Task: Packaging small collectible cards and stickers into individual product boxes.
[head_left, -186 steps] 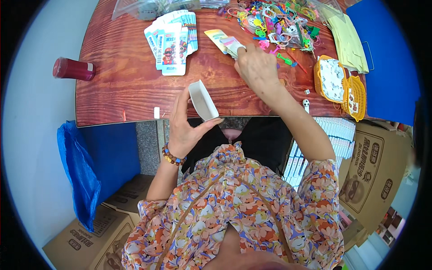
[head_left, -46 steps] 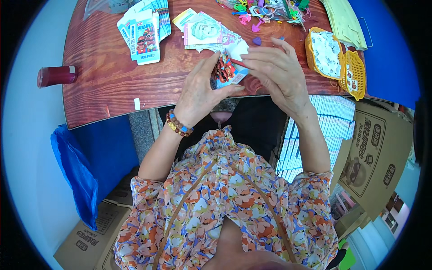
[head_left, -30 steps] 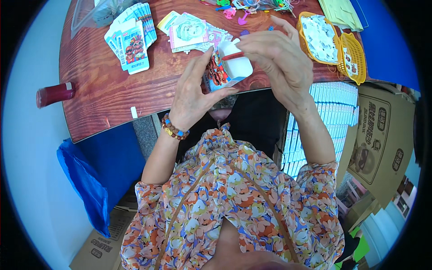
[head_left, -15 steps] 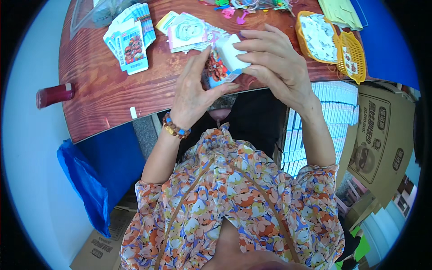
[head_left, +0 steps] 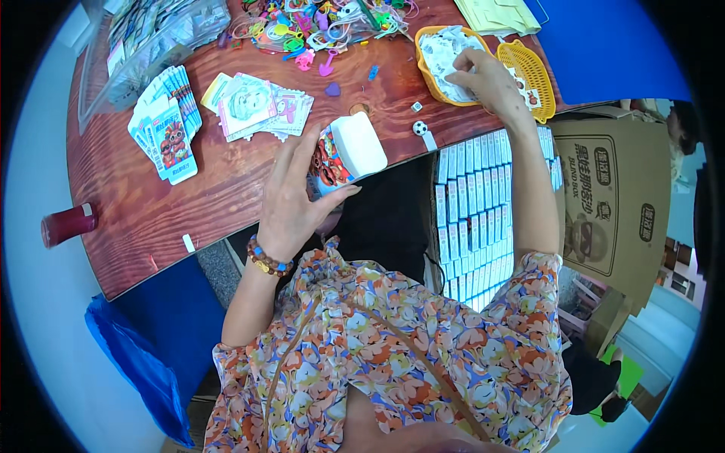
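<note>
A small printed carton (head_left: 332, 160) stands over the table's near edge, its white flap (head_left: 362, 143) facing right. My left hand (head_left: 291, 189) is wrapped round the carton's left side, thumb in front. Over a yellow basket (head_left: 423, 69) of small white packets (head_left: 447, 49) is my right hand (head_left: 487, 81). Its fingers are curled together among the packets; what they pinch, if anything, is hidden. Beside that hand lies a second yellow basket (head_left: 540, 75) holding a few small printed pieces (head_left: 532, 98).
Flattened cartons (head_left: 170, 140) and printed cards (head_left: 253, 106) lie left. Colourful trinkets (head_left: 325, 30) and a clear bin (head_left: 94, 83) are at the back. A small football (head_left: 420, 128) sits near the edge. Packed rows of small boxes (head_left: 476, 204) stand below, beside a cardboard box (head_left: 612, 204).
My right hand has left the carton and moved up and right to the packet basket. My left hand still holds the carton, whose white flap now shows fully. The whole view has shifted.
</note>
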Available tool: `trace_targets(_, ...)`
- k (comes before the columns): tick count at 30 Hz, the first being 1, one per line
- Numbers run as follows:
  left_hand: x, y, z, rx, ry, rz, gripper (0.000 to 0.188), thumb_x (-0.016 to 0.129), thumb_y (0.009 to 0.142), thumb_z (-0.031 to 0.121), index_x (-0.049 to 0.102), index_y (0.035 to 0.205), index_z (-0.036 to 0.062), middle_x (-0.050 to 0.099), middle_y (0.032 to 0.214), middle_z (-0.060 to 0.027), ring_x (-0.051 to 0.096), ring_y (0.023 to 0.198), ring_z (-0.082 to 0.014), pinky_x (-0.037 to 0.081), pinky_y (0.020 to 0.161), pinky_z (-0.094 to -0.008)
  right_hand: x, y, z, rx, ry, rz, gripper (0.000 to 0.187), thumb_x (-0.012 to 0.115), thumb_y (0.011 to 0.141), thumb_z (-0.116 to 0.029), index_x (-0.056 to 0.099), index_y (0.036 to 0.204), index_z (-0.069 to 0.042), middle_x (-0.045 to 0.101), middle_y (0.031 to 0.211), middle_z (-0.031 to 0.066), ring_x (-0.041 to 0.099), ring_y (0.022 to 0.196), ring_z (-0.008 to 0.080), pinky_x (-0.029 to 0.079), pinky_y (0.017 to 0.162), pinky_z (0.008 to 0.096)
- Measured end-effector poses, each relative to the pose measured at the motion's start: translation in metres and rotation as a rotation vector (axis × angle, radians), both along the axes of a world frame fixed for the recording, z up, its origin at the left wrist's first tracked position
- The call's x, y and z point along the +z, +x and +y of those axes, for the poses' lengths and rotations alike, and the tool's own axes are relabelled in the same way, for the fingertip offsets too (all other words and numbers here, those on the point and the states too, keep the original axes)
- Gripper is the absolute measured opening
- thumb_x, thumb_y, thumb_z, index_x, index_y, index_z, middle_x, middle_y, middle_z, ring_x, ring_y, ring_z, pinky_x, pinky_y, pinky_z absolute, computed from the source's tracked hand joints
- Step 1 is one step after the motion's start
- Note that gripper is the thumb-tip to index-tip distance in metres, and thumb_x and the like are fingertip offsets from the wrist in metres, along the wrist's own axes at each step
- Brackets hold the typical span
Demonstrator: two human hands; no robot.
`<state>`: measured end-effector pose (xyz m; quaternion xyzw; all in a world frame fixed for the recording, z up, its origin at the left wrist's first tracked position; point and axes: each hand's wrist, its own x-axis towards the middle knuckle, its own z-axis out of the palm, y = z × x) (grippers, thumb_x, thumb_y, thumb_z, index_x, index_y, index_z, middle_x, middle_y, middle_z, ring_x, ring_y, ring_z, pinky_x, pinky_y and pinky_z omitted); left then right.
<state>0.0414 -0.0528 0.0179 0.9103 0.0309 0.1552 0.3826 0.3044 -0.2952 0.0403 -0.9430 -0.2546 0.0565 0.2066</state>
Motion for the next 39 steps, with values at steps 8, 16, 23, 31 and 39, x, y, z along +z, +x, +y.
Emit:
trace_targets(8,0.003,0.007,-0.004,-0.020,-0.032,0.038,0.091,0.088,0.067,0.030,0.046,0.143,0.0024,0.057,0.120,-0.0190,0.060,0.104,-0.0366,0.051,0.087,-0.0451,-0.003,0.012,-0.014,-0.036,0.342,0.346,0.015,0.069,0.089,-0.017,0.064,0.088,-0.003,0.058,0.073,-0.0025,0.052,0.060,0.0051,0.039,0.054,0.0228)
trace_targets(16,-0.003,0.009,-0.008,-0.064,0.032,0.030,0.090,0.088,0.069,0.033,0.047,0.141,0.0002,0.057,0.125,-0.0211,0.059,0.111,-0.0379,0.050,0.092,-0.0451,-0.002,0.019,-0.010,-0.002,0.191,0.135,0.019,0.069,0.089,-0.018,0.069,0.102,-0.005,0.059,0.074,-0.0010,0.058,0.065,0.0027,0.040,0.056,0.0219)
trace_targets(23,0.000,0.010,-0.010,-0.073,0.001,0.060,0.090,0.088,0.069,0.034,0.047,0.142,0.0003,0.056,0.128,-0.0220,0.058,0.114,-0.0388,0.050,0.094,-0.0460,-0.012,0.027,0.017,0.155,-0.041,-0.283,0.024,0.064,0.088,-0.016,0.070,0.106,-0.002,0.070,0.087,0.0168,0.068,0.075,0.0290,0.053,0.073,0.0400)
trace_targets(31,-0.003,0.008,-0.008,-0.054,0.013,0.062,0.091,0.087,0.070,0.036,0.046,0.142,0.0000,0.055,0.128,-0.0217,0.058,0.114,-0.0386,0.050,0.094,-0.0459,-0.014,0.030,0.025,0.233,-0.273,-0.365,0.022,0.060,0.089,-0.016,0.072,0.099,0.000,0.070,0.091,0.0235,0.069,0.087,0.0386,0.053,0.082,0.0480)
trace_targets(39,-0.001,0.010,-0.008,-0.067,0.001,0.089,0.091,0.087,0.070,0.036,0.045,0.142,-0.0011,0.055,0.128,-0.0222,0.059,0.113,-0.0379,0.050,0.094,-0.0449,-0.006,0.024,0.028,0.212,-0.165,-0.264,0.022,0.059,0.089,-0.019,0.071,0.090,0.000,0.069,0.089,0.0231,0.067,0.086,0.0397,0.052,0.083,0.0498)
